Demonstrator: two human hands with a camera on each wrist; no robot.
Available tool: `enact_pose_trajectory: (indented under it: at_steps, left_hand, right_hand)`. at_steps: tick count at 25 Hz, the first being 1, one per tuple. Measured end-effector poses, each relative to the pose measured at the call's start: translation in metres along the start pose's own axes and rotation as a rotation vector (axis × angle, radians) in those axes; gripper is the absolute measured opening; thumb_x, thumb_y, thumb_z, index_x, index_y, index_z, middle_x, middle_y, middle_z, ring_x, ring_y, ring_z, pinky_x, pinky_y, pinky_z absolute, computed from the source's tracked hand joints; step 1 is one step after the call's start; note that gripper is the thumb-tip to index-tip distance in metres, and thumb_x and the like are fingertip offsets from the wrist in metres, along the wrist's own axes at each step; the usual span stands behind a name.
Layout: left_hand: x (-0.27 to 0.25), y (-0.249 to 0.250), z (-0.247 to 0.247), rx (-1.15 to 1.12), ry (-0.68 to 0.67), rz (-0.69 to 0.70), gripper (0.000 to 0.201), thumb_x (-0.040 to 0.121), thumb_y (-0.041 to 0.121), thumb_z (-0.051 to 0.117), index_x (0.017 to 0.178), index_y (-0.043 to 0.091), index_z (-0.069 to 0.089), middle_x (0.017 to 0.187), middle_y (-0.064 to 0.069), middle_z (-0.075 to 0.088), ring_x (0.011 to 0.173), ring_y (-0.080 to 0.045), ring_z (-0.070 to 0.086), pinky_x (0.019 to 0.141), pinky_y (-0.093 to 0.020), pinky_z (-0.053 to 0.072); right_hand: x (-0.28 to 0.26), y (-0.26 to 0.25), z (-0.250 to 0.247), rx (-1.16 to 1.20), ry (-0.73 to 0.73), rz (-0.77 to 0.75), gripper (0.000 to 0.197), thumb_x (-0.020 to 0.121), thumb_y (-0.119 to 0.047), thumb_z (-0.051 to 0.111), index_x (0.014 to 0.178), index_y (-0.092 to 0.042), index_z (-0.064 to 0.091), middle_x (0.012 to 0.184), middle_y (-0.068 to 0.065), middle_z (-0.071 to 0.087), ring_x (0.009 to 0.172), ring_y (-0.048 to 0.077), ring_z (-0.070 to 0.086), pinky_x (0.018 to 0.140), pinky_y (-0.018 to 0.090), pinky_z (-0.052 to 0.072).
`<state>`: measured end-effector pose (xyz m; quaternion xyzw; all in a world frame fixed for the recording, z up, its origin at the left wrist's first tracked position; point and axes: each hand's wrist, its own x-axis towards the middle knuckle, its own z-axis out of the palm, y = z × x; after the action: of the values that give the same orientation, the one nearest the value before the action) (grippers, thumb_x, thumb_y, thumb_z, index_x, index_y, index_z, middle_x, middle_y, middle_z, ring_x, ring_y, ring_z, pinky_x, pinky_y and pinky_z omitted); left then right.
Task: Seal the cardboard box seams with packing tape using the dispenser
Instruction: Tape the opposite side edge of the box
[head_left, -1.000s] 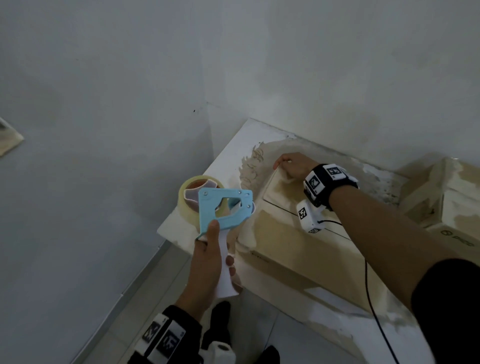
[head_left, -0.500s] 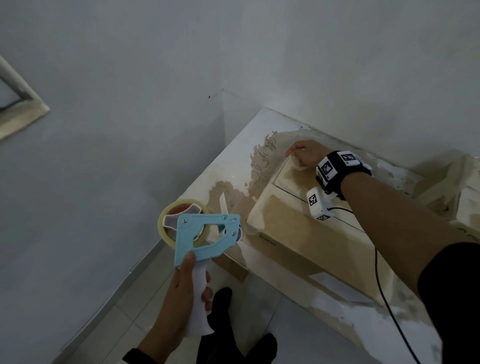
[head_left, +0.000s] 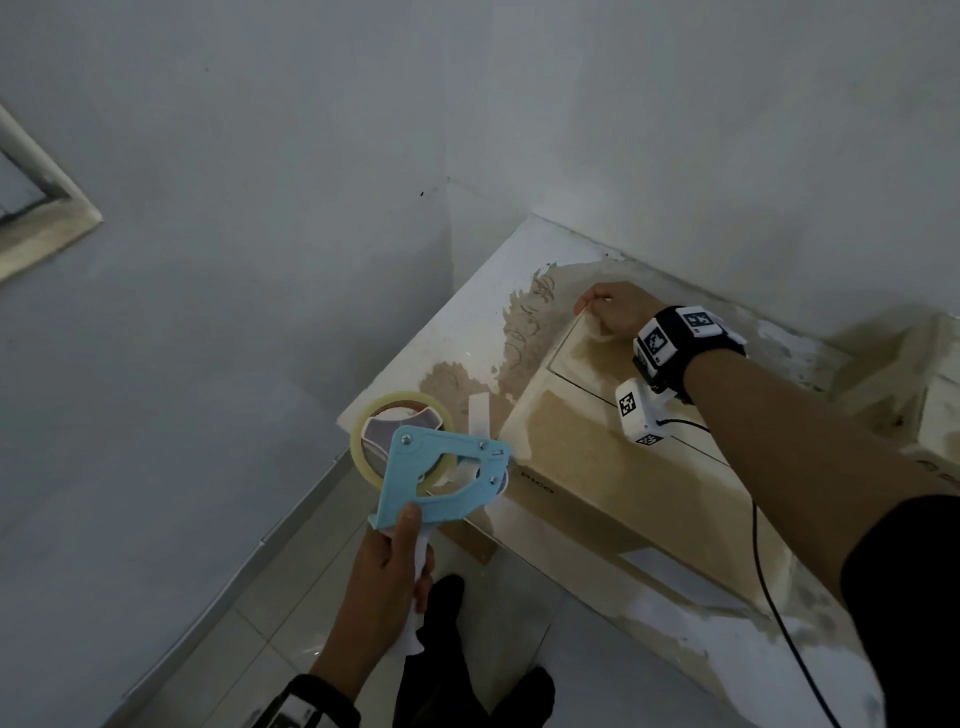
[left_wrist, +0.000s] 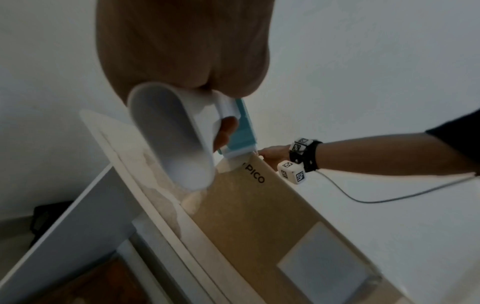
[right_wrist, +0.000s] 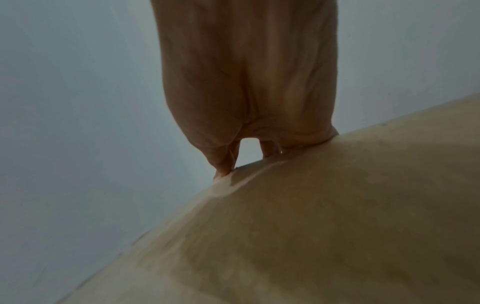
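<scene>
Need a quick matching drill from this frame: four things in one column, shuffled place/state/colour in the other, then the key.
Things:
1. tape dispenser
2. tape roll
3. right hand
4. cardboard box

Descriptions:
A. brown, lies on the worn white table, "PICO" printed on its near side
B. light blue frame, white handle gripped by the left hand
C. rests at the far corner of the box top
D. clear yellowish ring mounted on the dispenser

Pairs: 1-B, 2-D, 3-C, 4-A
</scene>
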<state>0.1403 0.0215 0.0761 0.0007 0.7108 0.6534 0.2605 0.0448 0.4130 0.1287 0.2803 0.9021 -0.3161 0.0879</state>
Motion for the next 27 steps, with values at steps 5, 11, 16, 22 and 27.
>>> enact_pose_trajectory:
  at_steps: [5,11,16,22,27]
  left_hand:
    - [0.018,-0.009,-0.030,0.290,-0.150,0.208,0.055,0.083,0.065,0.045,0.077,0.012,0.053,0.049,-0.001,0.050,0.041,-0.008,0.046,0.042,-0.023,0.039]
    - [0.007,-0.033,-0.050,0.036,-0.089,-0.057,0.075,0.063,0.074,0.060,0.080,0.002,0.051,0.053,-0.016,0.042,0.036,-0.017,0.041,0.038,-0.025,0.033]
    - [0.046,0.011,0.015,-0.580,0.002,-0.183,0.066,0.065,0.074,0.061,0.089,0.013,0.056,0.049,0.002,0.054,0.040,-0.011,0.052,0.049,-0.031,0.050]
    - [0.061,0.048,0.074,-0.768,-0.034,-0.254,0.059,0.089,0.063,0.037,0.080,0.008,0.055,0.047,-0.002,0.045,0.038,-0.016,0.044,0.063,-0.033,0.038]
    - [0.065,0.044,0.071,-0.787,-0.027,-0.274,0.060,0.090,0.063,0.036,0.080,0.007,0.056,0.046,-0.002,0.046,0.037,-0.015,0.045,0.067,-0.036,0.041]
  right_hand:
    - [0.000,-0.002,-0.002,-0.031,-0.008,0.001,0.035,0.096,-0.010,0.038,0.109,-0.016,0.069,0.121,0.006,0.063,0.094,0.019,0.054,0.081,0.027,0.041]
    - [-0.001,0.003,0.001,0.007,0.021,0.007,0.030,0.096,-0.010,0.039,0.100,-0.022,0.065,0.101,0.000,0.059,0.090,0.019,0.054,0.078,0.026,0.038]
    - [-0.001,0.004,0.000,0.009,0.028,-0.005,0.030,0.094,-0.010,0.040,0.100,-0.023,0.067,0.103,-0.001,0.059,0.091,0.018,0.055,0.071,0.024,0.040]
    - [-0.005,0.004,0.001,-0.217,0.125,-0.127,0.029,0.093,-0.009,0.046,0.103,-0.021,0.070,0.122,0.008,0.061,0.109,0.027,0.057,0.089,0.033,0.045]
    - [-0.018,-0.009,-0.009,-0.803,0.081,-0.477,0.023,0.096,-0.024,0.050,0.109,-0.029,0.069,0.120,-0.002,0.067,0.112,0.025,0.055,0.097,0.042,0.037]
